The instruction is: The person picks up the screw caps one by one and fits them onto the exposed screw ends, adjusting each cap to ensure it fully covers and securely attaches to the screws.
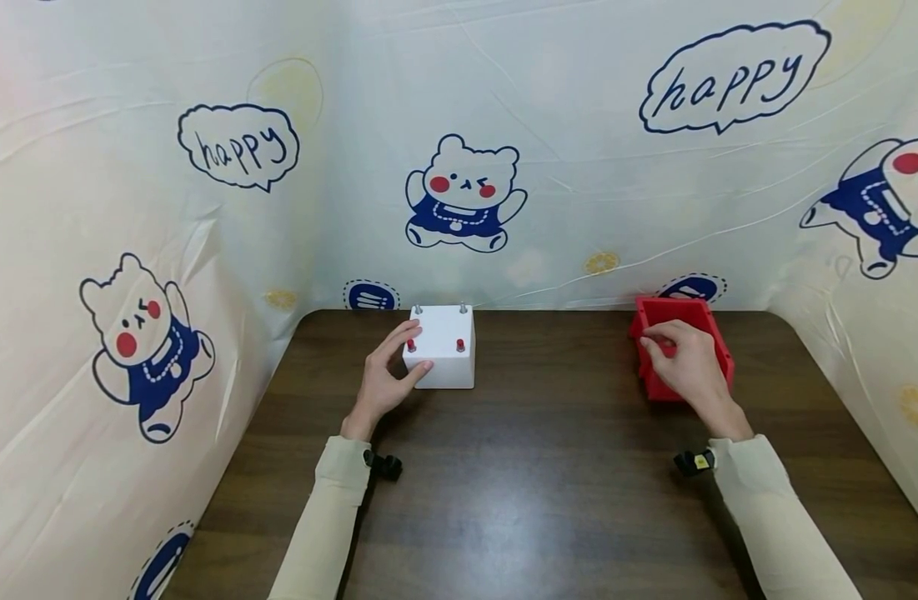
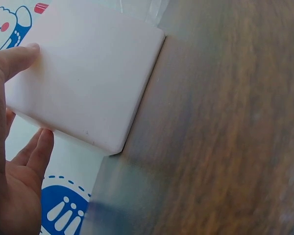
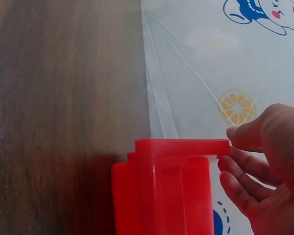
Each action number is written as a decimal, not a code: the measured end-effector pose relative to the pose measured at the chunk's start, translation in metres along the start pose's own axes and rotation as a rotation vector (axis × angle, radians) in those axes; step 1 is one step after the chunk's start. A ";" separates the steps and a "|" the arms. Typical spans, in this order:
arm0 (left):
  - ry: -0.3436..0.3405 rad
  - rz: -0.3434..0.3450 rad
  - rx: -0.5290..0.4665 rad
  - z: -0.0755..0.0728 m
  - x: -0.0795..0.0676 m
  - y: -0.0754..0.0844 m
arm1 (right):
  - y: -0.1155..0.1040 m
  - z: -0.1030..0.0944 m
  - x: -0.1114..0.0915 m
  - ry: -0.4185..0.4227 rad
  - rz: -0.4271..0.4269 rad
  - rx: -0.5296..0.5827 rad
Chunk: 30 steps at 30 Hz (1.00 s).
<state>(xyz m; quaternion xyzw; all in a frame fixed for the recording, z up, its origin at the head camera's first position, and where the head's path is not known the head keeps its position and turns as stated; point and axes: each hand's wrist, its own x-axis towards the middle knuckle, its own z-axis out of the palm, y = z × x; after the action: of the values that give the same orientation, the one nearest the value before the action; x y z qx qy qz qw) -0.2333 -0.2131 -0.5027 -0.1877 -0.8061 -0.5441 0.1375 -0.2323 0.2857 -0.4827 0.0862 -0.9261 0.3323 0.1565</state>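
A white box [image 1: 439, 371] stands on the table at centre-left, with two red-capped posts in front and two silver posts behind on top. My left hand [image 1: 383, 383] grips its left side; in the left wrist view the thumb [image 2: 24, 58] lies on the front face and fingertips [image 2: 46, 139] touch the adjoining side. At the right stands a red open-topped parts bin [image 1: 657, 387]. Over it, my right hand [image 1: 687, 362] pinches the left wall's rim, seen between the fingertips [image 3: 232, 134] in the right wrist view. The bin's inside is partly hidden by this hand.
The dark wooden table [image 1: 519, 467] reaches back to a pale curtain [image 1: 579, 192] printed with bears and lettering, which also hangs along both sides. The box and the bin both stand near the table's back edge. Each wrist wears a black strap [image 1: 387, 465] with a small camera.
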 end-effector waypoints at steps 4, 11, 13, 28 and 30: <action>0.000 -0.001 0.001 0.000 0.000 -0.001 | 0.004 -0.001 -0.002 -0.008 0.008 0.001; -0.002 -0.008 -0.001 0.000 0.001 -0.001 | 0.011 0.000 -0.001 -0.009 0.016 -0.001; -0.004 -0.008 -0.003 0.000 0.001 0.000 | 0.012 -0.001 -0.001 -0.010 0.015 -0.004; -0.008 -0.015 -0.009 0.000 0.000 0.002 | 0.020 -0.001 0.000 0.002 0.026 -0.023; -0.006 -0.012 -0.007 -0.001 0.000 0.003 | 0.020 -0.002 0.001 0.004 0.029 -0.029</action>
<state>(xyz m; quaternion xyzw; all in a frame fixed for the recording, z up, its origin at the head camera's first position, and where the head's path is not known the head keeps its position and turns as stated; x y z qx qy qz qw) -0.2321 -0.2130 -0.5004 -0.1849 -0.8057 -0.5473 0.1310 -0.2378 0.3020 -0.4932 0.0700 -0.9316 0.3214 0.1547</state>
